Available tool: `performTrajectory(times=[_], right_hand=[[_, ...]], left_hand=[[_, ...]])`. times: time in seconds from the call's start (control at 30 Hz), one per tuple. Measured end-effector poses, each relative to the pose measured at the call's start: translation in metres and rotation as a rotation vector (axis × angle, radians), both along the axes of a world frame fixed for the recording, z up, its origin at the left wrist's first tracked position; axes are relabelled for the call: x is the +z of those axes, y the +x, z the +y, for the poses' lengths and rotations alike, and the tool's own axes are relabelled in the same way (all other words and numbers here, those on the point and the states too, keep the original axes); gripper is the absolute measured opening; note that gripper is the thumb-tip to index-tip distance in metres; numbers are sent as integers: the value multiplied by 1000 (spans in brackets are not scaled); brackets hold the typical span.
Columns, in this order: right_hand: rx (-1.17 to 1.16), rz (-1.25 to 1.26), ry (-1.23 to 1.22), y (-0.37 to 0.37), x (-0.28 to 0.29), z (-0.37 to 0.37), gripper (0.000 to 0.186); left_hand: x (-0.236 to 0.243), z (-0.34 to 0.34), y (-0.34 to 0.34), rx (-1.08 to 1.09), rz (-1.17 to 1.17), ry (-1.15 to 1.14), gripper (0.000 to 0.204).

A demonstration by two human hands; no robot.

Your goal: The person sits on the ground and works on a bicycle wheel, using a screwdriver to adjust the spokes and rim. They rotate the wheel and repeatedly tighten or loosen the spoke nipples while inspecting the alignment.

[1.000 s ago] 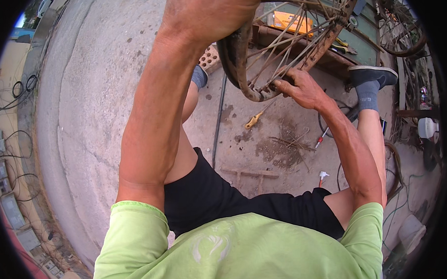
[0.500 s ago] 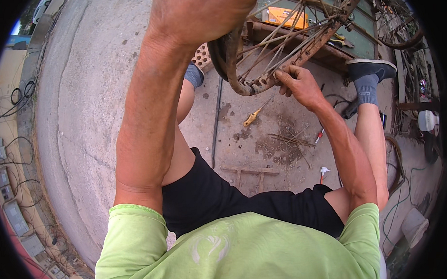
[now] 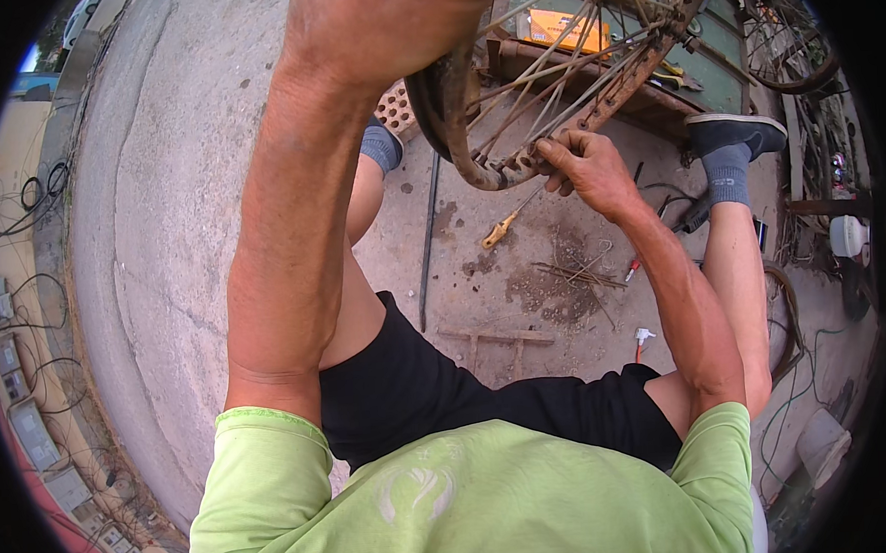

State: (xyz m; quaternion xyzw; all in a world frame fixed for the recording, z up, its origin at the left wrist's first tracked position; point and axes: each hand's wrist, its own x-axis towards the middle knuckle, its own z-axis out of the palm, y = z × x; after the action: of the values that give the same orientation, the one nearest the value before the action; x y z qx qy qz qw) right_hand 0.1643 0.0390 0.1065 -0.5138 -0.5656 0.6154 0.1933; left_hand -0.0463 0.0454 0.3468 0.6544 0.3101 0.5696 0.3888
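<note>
A rusty spoked bicycle wheel (image 3: 624, 83) is held up in front of me, its rim tilted and running past the upper edge. My right hand (image 3: 589, 171) is closed at the lower part of the rim, thumb and fingers pinched on its edge; any small part between the fingertips is hidden. At the wheel's upper left is my left hand (image 3: 393, 27), very close to the camera. Its fingers are out of sight, so its grip cannot be made out. Below the wheel, a screwdriver with a yellow handle (image 3: 500, 230) lies on the ground.
Loose rusty spokes (image 3: 581, 273) lie on the stained ground near a T-shaped metal piece (image 3: 495, 338). Behind the wheel are an orange box (image 3: 563, 30) and a green surface (image 3: 721, 72). A long dark rod (image 3: 428, 247) lies by my left leg. Another spoked wheel (image 3: 800, 83) stands at far right.
My right hand has slid slightly left along the rim. The left hand has shifted a little to the left. The wheel has hardly moved.
</note>
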Motion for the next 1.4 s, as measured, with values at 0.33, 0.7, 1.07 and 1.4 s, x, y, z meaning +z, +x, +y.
performTrajectory(times=[0.33, 0.7, 1.07, 1.4], right_hand=[[253, -11, 238, 15, -18, 24, 42], [361, -30, 82, 6, 10, 36, 34], [306, -75, 602, 10, -4, 17, 28], [294, 107, 384, 13, -16, 18, 46]], left_hand=[[-5, 3, -6, -128, -93, 47, 62], [-3, 3, -8, -93, -11, 56, 62], [0, 0, 5, -5, 12, 29, 58], [0, 1, -3, 9, 10, 38, 56]])
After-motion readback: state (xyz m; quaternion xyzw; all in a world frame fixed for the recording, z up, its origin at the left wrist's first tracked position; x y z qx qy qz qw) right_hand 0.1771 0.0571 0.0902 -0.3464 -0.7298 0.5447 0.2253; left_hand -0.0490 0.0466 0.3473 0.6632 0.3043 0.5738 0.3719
